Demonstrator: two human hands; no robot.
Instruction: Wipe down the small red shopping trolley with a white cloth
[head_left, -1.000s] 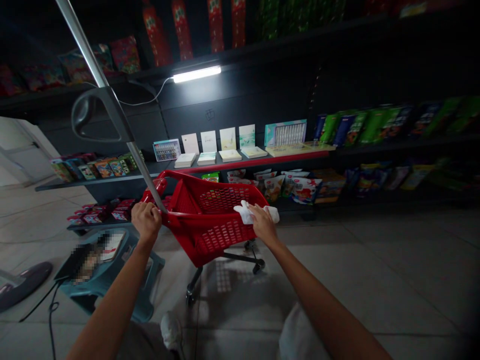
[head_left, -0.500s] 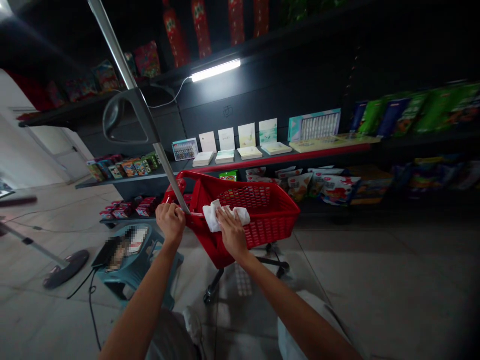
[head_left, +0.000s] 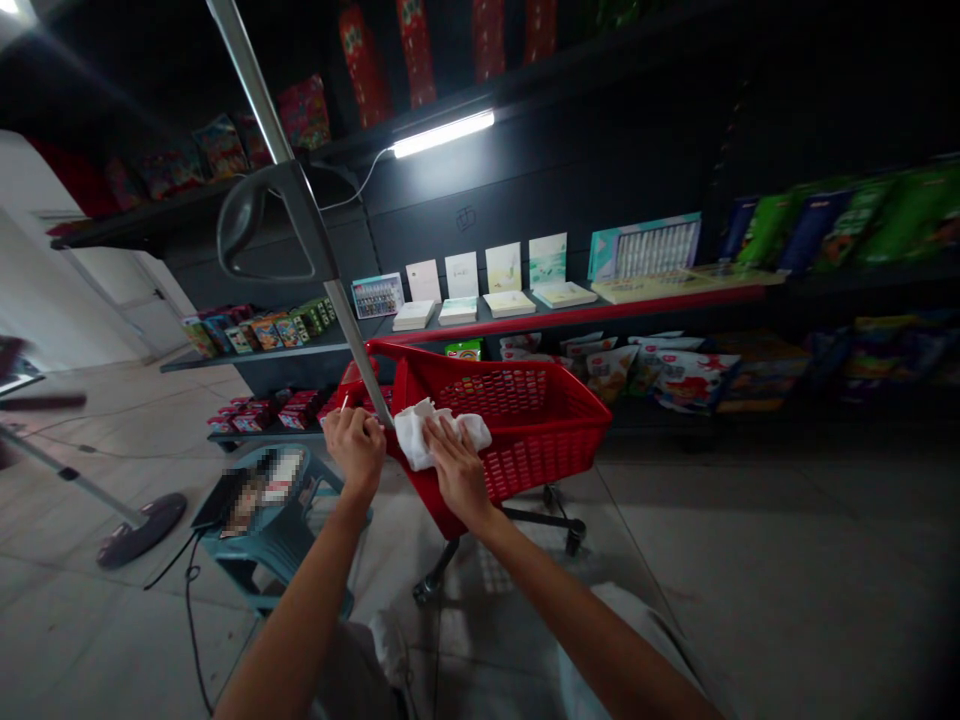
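A red plastic shopping cart (head_left: 547,462) on dark castered legs stands before me, a metal pole (head_left: 351,330) rising by its handle end. My left hand (head_left: 355,448) is closed around the handle end of the cart, close to the pole's foot. With fingers stretched over it, my right hand (head_left: 459,470) presses a white cloth (head_left: 411,436) against the cart's near upper rim. The cloth is bunched and partly hidden under those fingers. Between the slotted walls, the visible part of the basket shows no goods.
Behind the cart runs a dark shelf with a red edge (head_left: 525,326), bearing books and boxed sets. Snack bags (head_left: 694,380) fill the lower shelf. To the left are a blue-green stool (head_left: 259,545) with cables and a round stand base (head_left: 142,530).
My right hand has slid the cloth left along the rim, toward the handle. My left hand keeps its grip. The whole view has shifted slightly.
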